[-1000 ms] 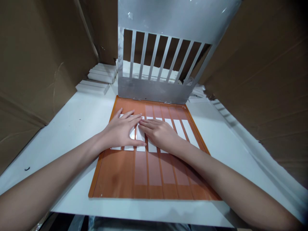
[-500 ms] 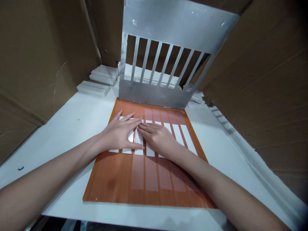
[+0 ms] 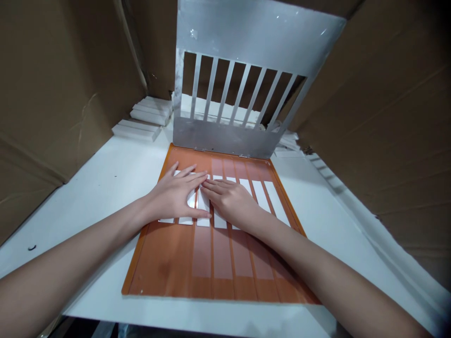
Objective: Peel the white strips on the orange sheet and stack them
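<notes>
An orange board (image 3: 158, 263) lies on the white table with a row of white strips (image 3: 203, 209) across its middle. My left hand (image 3: 174, 195) rests palm down over the strips on the left, its fingers and thumb spread. Beside it, my right hand (image 3: 230, 199) lies over the middle strips with its fingers stretched out side by side, the tips almost touching my left fingertips. Both hands cover parts of several strips. Behind the board, a slotted metal plate (image 3: 260, 35) stands raised along the far edge.
Stacked white pieces (image 3: 136, 130) sit at the back left, and more white pieces (image 3: 289, 143) lie at the back right. Brown cardboard walls (image 3: 380, 108) enclose the table on the sides and back. A small dark curl (image 3: 32, 248) lies at the left.
Both hands stay in the same place on the strips. Only the camera view has shifted very slightly.
</notes>
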The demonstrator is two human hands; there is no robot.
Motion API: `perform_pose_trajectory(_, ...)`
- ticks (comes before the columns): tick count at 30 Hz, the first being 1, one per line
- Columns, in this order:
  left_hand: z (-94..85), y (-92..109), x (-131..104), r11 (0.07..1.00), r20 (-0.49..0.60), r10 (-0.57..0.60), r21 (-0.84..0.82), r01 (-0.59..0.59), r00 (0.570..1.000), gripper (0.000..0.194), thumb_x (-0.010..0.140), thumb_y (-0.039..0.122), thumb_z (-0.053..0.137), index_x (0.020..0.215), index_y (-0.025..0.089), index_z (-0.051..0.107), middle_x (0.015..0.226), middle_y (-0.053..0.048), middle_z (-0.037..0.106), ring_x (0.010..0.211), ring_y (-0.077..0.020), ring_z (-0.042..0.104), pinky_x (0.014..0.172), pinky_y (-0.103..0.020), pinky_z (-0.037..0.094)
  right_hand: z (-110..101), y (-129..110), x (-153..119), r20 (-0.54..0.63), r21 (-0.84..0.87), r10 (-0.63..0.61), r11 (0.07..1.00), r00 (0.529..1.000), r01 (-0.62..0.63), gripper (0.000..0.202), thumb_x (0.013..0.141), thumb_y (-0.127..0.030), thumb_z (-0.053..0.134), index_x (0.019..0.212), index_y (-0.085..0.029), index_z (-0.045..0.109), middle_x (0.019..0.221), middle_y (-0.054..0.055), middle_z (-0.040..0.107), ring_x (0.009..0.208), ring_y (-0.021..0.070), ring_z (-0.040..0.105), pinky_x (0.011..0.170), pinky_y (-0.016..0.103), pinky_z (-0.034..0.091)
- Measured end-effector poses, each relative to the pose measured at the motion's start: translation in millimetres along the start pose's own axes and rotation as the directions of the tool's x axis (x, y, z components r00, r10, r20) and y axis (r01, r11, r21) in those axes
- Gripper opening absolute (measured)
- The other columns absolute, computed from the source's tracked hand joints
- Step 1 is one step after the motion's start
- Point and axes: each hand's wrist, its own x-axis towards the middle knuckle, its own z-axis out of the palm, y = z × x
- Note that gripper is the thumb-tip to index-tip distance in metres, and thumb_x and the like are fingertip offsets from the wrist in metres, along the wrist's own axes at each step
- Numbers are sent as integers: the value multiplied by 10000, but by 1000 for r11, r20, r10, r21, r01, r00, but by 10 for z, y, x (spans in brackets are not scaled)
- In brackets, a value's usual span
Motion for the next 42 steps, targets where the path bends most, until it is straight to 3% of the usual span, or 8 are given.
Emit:
perform_pose_trajectory(12,-22,15,5,1000,2,0,1,0,1000,903,696,764,433,1404,232,260,1444,-37,324,1352,-296,193,1092,-471,23,-1,-11,7,-26,9,-4,1000,1000,4,256,843,-124,455,1023,-56,623,1053,139,664,998,230,612,851,373,499)
perform_pose_trajectory(20,-7,9,1,1000,4,-12,-13,12,1000,851,710,738,449,1388,248,292,1428,-18,356,1349,-295,200,1089,-483,33,-21,-28,24,37,58,15,998,999,-18,249,839,-140,435,997,-80,618,1031,135,660,1000,235,586,863,383,441)
perform_pose_trajectory(26,-27,17,2,1000,23,-21,18,21,1000,845,712,734,440,1387,244,303,1416,-20,379,1343,-312,206,1080,-498,50,-189,-83,54,166,265,124,950,978,-166,247,769,-70,399,882,-134,608,941,103,652,1008,221,538,849,366,343)
perform_pose_trajectory(33,-36,25,4,999,24,-42,11,42,999,844,682,762,448,1359,267,350,1404,-8,397,1344,-311,204,1080,-515,55,-287,-137,69,219,350,134,914,967,-206,180,687,-39,390,659,-167,513,744,30,609,727,148,511,751,309,296)
perform_pose_trajectory(39,-31,14,9,999,23,-32,27,32,999,749,685,751,452,1272,286,457,1421,7,369,1340,-324,207,1080,-526,66,-448,-140,97,199,508,303,781,932,-363,291,703,-15,399,882,-167,571,823,18,636,691,119,513,705,267,355)
perform_pose_trajectory(42,-29,10,7,998,23,-34,44,33,999,686,695,708,485,1242,293,490,1418,23,371,1338,-332,207,1076,-545,62,-631,-282,83,237,522,253,781,938,-343,166,743,-83,503,862,-175,573,895,37,623,860,162,517,763,292,368)
